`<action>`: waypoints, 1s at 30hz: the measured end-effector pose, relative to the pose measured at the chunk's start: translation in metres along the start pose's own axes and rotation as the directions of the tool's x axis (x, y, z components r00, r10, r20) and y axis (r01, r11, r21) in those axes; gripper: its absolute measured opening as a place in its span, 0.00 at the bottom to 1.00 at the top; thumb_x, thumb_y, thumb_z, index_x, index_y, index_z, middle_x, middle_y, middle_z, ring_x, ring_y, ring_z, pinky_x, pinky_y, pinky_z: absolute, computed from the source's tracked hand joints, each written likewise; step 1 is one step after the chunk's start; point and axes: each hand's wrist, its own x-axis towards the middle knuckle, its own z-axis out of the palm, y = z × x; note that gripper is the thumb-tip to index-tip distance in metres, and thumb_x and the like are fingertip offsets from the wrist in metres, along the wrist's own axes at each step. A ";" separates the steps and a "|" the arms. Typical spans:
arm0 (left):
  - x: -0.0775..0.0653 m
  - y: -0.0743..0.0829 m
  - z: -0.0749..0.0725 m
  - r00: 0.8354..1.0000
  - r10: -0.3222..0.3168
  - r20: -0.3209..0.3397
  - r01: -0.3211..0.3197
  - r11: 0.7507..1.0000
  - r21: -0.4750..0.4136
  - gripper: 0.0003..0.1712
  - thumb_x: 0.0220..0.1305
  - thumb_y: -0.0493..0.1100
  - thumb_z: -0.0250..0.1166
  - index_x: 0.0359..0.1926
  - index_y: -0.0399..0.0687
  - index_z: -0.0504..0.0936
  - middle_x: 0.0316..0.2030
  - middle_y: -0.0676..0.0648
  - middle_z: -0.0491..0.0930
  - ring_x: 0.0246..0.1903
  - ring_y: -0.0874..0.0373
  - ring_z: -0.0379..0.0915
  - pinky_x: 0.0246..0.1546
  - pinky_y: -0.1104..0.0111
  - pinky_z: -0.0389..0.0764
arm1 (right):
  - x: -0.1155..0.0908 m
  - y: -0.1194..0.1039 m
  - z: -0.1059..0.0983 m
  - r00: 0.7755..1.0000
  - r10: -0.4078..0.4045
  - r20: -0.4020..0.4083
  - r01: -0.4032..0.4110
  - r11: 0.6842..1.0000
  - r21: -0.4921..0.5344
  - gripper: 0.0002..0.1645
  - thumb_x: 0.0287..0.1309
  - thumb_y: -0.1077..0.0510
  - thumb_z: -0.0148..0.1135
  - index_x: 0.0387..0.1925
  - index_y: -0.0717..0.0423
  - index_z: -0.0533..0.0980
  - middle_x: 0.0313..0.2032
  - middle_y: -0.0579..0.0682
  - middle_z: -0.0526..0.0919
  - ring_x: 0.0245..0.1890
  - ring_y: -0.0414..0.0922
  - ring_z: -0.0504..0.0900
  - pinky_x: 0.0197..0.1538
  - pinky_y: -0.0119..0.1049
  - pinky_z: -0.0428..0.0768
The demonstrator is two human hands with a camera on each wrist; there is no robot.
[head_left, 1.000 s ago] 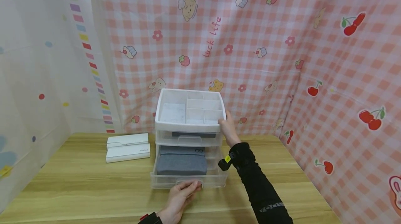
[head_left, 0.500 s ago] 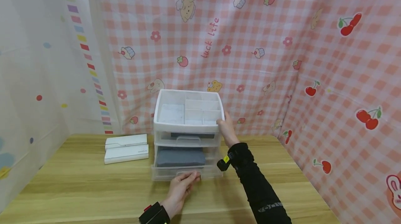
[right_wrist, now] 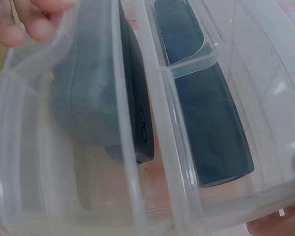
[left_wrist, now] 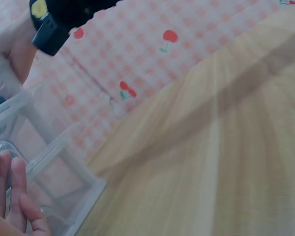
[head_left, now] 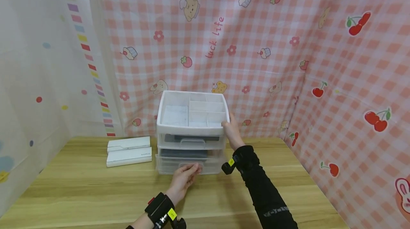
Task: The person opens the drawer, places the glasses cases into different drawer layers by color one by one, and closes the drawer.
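Observation:
A white plastic drawer organizer (head_left: 192,130) stands on the wooden table, its clear lower drawer (head_left: 209,167) still pulled out a little. My left hand (head_left: 182,182) holds that drawer's front handle, thumb and fingers together. At the organizer's right front corner, my right hand (head_left: 233,133) grips the side with the thumb on the top rim. Inside the lower drawer lies a grey glasses case (right_wrist: 88,93), with another case bearing a glasses mark (right_wrist: 143,128) behind it. The closed upper drawer (head_left: 166,141) contains a dark flat case (right_wrist: 214,123).
Two white flat cases (head_left: 129,156) lie side by side on the wooden table (head_left: 96,193), left of the organizer. Divided compartments (head_left: 207,109) form the organizer's top. Pink checked curtains (head_left: 256,26) hang behind and to the right; a white dotted curtain (head_left: 38,79) hangs at the left.
The lower drawer has slid inward, away from me, with my left hand on its handle, covering most of the grey case. My right hand keeps its grip on the organizer's corner.

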 end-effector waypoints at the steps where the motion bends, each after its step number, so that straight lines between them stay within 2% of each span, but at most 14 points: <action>1: 0.002 0.001 0.000 1.000 0.001 -0.004 -0.001 1.000 -0.003 0.10 0.64 0.46 0.63 0.42 0.48 0.83 0.28 0.61 0.85 0.31 0.71 0.79 0.36 0.75 0.70 | 0.000 0.000 0.000 1.000 -0.002 -0.003 0.002 1.000 0.003 0.37 0.57 0.67 0.40 0.70 0.56 0.54 0.67 0.58 0.61 0.63 0.56 0.62 0.68 0.56 0.59; 9: 0.018 0.004 0.001 0.999 0.005 -0.049 -0.007 0.999 -0.040 0.08 0.62 0.44 0.65 0.40 0.45 0.83 0.25 0.59 0.84 0.27 0.70 0.77 0.30 0.77 0.69 | 0.001 0.000 0.001 1.000 -0.007 -0.014 0.007 1.000 0.010 0.36 0.56 0.68 0.41 0.69 0.58 0.56 0.66 0.60 0.62 0.61 0.56 0.63 0.67 0.56 0.60; 14: 0.025 0.007 0.002 0.997 -0.001 -0.073 -0.002 0.999 -0.041 0.07 0.62 0.43 0.65 0.38 0.46 0.83 0.25 0.59 0.84 0.27 0.70 0.77 0.31 0.76 0.68 | 0.001 -0.001 0.001 1.000 -0.004 -0.011 0.004 1.000 0.022 0.37 0.55 0.68 0.41 0.69 0.58 0.56 0.67 0.60 0.62 0.62 0.56 0.62 0.68 0.56 0.59; 21: 0.027 0.012 0.005 0.995 -0.009 -0.099 0.002 0.997 -0.072 0.08 0.61 0.40 0.65 0.41 0.42 0.81 0.26 0.59 0.85 0.28 0.70 0.80 0.29 0.78 0.68 | -0.002 -0.006 -0.001 1.000 0.020 0.008 -0.020 0.999 0.035 0.37 0.55 0.68 0.41 0.70 0.59 0.55 0.67 0.60 0.61 0.62 0.56 0.62 0.69 0.58 0.58; 27: 0.028 0.013 0.008 0.991 -0.013 -0.132 0.002 0.996 -0.087 0.03 0.61 0.39 0.65 0.37 0.45 0.82 0.24 0.59 0.85 0.26 0.71 0.81 0.25 0.80 0.68 | 0.003 0.000 0.001 1.000 0.007 -0.022 -0.006 1.000 0.014 0.37 0.54 0.67 0.42 0.69 0.59 0.56 0.66 0.59 0.62 0.62 0.56 0.63 0.68 0.57 0.59; 30: 0.027 0.011 0.008 0.991 -0.021 -0.129 0.010 0.996 -0.088 0.05 0.61 0.41 0.66 0.37 0.46 0.83 0.23 0.59 0.85 0.26 0.70 0.80 0.24 0.80 0.68 | 0.003 0.000 0.002 1.000 0.013 -0.023 -0.013 1.000 0.010 0.37 0.54 0.67 0.42 0.69 0.59 0.56 0.67 0.59 0.62 0.63 0.56 0.63 0.69 0.57 0.59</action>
